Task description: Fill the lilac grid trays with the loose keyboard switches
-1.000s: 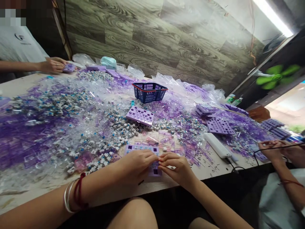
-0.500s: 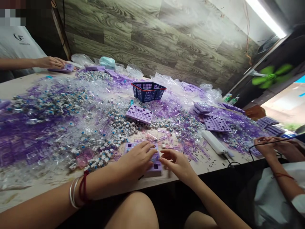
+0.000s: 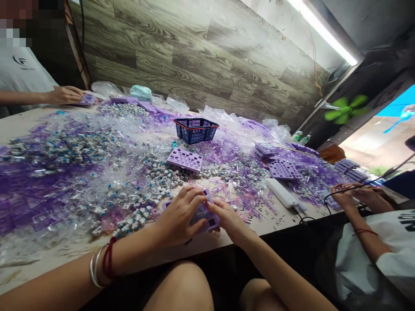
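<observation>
A light purple keyboard-like plate (image 3: 213, 223) with square openings is in front of me at the table's near edge, tilted, with clear pieces set in part of it. My left hand (image 3: 181, 216) reaches across its top, fingers spread and thumb apart, covering much of its left side. On its right side, my right hand (image 3: 228, 218) grips the edge, thumb above and fingertips showing below. Just beyond the hands lie loose clear pink and purple cases (image 3: 218, 186). Another purple plate (image 3: 184, 160) rests on the heap of small white and blue switch-like parts (image 3: 162, 172).
A dark blue basket (image 3: 196, 131) stands mid-table among clear and purple pieces. A white power strip (image 3: 282, 193) with a cable lies to the right, near stacked purple plates (image 3: 284, 169). Co-workers' hands are at far left (image 3: 66, 95) and right (image 3: 346, 196).
My right hand has closed in on the plate and now grips its right edge. The plate has tilted up. My left hand's thumb has spread from its fingers.
</observation>
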{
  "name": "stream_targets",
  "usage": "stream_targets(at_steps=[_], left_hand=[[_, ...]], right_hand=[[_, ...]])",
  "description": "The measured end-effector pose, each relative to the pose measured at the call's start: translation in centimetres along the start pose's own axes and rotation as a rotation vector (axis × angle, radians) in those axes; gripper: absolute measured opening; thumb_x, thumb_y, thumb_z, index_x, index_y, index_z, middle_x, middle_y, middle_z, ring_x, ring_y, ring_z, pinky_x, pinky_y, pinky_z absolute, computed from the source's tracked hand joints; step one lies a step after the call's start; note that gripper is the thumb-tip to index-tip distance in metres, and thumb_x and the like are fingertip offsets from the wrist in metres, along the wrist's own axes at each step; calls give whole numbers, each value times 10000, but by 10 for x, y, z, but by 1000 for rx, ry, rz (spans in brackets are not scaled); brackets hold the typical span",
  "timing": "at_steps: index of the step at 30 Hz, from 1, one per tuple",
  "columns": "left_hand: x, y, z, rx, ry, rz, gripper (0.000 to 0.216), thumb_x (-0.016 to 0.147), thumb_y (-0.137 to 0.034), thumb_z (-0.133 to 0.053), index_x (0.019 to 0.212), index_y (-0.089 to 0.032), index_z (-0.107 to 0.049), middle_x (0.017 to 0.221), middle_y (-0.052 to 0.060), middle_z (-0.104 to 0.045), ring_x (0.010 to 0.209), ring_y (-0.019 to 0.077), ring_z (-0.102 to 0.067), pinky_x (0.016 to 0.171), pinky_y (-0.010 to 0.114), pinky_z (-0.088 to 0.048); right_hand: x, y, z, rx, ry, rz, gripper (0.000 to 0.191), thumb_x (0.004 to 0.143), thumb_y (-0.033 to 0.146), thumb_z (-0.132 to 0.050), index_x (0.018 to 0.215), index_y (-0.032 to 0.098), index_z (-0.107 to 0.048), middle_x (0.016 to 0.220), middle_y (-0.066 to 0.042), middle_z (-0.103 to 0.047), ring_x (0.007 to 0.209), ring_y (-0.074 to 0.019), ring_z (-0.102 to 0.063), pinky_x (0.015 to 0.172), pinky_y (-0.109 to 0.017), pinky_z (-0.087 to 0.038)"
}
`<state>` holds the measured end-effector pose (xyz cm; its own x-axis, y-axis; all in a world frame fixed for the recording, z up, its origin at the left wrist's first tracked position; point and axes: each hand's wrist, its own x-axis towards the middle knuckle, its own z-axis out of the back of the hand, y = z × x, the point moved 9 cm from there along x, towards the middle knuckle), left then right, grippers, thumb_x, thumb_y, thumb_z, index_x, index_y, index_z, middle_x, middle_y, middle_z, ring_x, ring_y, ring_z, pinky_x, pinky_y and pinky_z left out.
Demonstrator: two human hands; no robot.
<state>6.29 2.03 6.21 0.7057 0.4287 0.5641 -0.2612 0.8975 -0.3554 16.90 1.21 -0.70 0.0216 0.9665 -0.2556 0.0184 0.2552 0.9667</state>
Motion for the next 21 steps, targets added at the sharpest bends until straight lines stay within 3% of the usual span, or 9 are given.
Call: stream_targets(at_steps=[8, 11, 14, 21], left_hand=[[0, 1, 10, -22, -59, 23, 484, 767, -239, -601, 1212, -186, -419, 1293, 136, -470, 1233, 288, -410, 1059, 477, -356], [-1, 4, 12, 8, -71, 64, 632, 772, -332, -636, 1312, -182, -345, 1361, 154, -433, 1267, 313, -398, 1057, 500, -353], [-2, 4, 12, 9, -79, 83, 623, 810, -440, -618, 1313, -188, -350, 1319, 149, -485, 1231, 313, -446, 1036, 506, -370], [-4, 0, 19, -59, -161, 44, 586, 837, -441, -588, 1313, -187, -359, 1337, 160, -461, 1249, 304, -423, 1037, 491, -365]], right_hand=[[-8, 17, -7, 47, -55, 42, 409, 726, 484, -663, 965, 156, -614, 645, 17, -566, 463, -84, -519, 399, -182, -424], [-14, 24, -9, 23, -107, 64, 380, 734, 471, -648, 936, 152, -606, 603, 30, -533, 444, -81, -495, 379, -174, -403], [-21, 31, -12, 1, -144, 110, 359, 755, 462, -624, 928, 148, -607, 600, 40, -494, 446, -71, -462, 367, -167, -390], [-28, 52, -14, -278, -159, 257, 427, 836, 456, -536, 1171, 194, -572, 635, 43, -495, 438, -73, -427, 373, -175, -355]])
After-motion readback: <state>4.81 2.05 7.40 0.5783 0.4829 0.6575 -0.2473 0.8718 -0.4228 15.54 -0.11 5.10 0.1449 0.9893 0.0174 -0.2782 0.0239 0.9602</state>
